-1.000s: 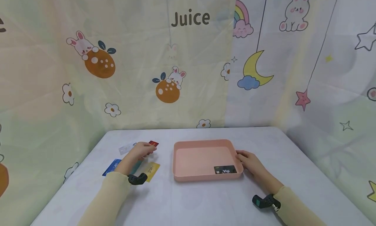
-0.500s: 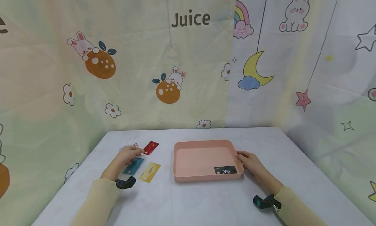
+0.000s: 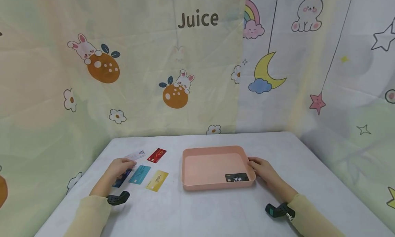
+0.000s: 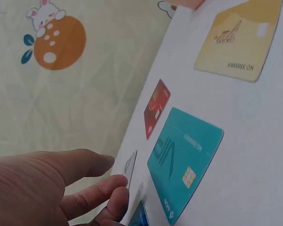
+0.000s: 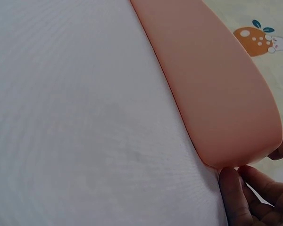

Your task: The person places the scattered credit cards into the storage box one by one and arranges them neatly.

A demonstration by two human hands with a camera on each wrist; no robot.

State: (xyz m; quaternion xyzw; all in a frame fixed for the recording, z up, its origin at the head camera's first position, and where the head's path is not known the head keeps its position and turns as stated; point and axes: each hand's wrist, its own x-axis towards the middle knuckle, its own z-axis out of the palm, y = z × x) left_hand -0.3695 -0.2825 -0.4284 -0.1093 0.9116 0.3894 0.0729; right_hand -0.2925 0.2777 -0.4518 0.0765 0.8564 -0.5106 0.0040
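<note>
So the dark blue card (image 3: 123, 178) lies on the white table (image 3: 216, 213), right under the fingers of the left hand (image 3: 118, 167) and partly covered by it; those fingers are loosely bent and released, with a gap between the digits in the left wrist view; whether they touch the card I can't tell; a pale see-through card (image 3: 136, 155) sits just beyond the same fingertips, and a teal card (image 3: 140, 174) lies just to their right, a bit nearer the person; a red card (image 3: 157, 155) is farther right of them and toward the back, while a yellow card (image 3: 157, 181) is right of the teal one, on the near side of the fingertips; well to the right comes a pink tray (image 3: 203, 166), and the right hand (image 3: 261, 168) has its fingers bent around the right-hand wall, gripping it; a black card (image 3: 237, 177) marked "Vip" lies inside the tray, in the near corner just left of those right fingers; both wrists wear a black device, one (image 3: 118, 198) behind the left fingers, the other (image 3: 279, 210) behind the right; way past all the fingertips hangs a cloth backdrop (image 3: 139, 62) with bunnies, oranges, a moon and the word "Juice".
</note>
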